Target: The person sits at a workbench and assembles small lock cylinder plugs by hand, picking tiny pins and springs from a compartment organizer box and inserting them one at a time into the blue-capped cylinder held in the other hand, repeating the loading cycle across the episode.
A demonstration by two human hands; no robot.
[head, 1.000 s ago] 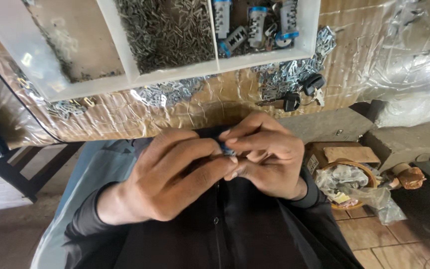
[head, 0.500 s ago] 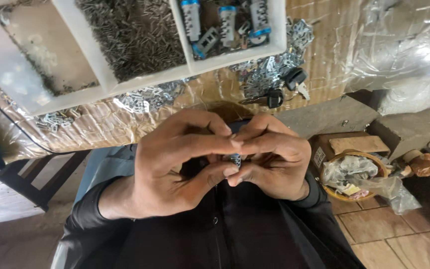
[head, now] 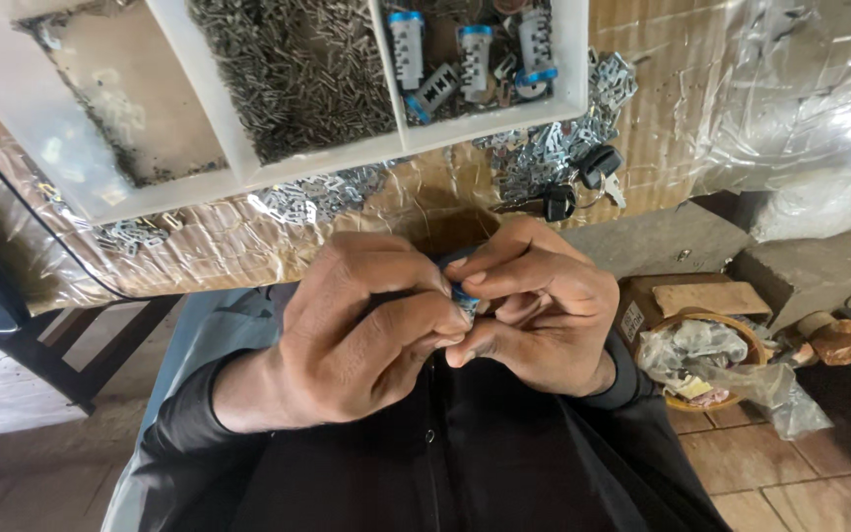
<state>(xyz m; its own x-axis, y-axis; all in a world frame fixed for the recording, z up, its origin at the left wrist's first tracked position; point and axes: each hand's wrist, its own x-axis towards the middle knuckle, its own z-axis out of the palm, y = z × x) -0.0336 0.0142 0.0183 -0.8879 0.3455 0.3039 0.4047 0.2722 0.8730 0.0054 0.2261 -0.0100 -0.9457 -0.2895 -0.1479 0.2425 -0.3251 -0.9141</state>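
Between both hands' fingertips (head: 450, 317) sits a small blue part (head: 465, 296).

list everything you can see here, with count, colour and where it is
white tray: one, three compartments, top of view on the bench
small metal pins: a heap, grey, middle compartment
lock cylinders: several, silver with blue ends, right compartment
flat metal plates: a scattered pile, silver, on the bench below the tray
keys: a few, black heads, beside the plates
cardboard box: one, brown, on the floor at right
basket: one, tan, holding crumpled clear plastic, lower right
small part: one, blue and silver, mostly hidden between the fingers
left hand: pinching the small part
right hand: pinching the small part
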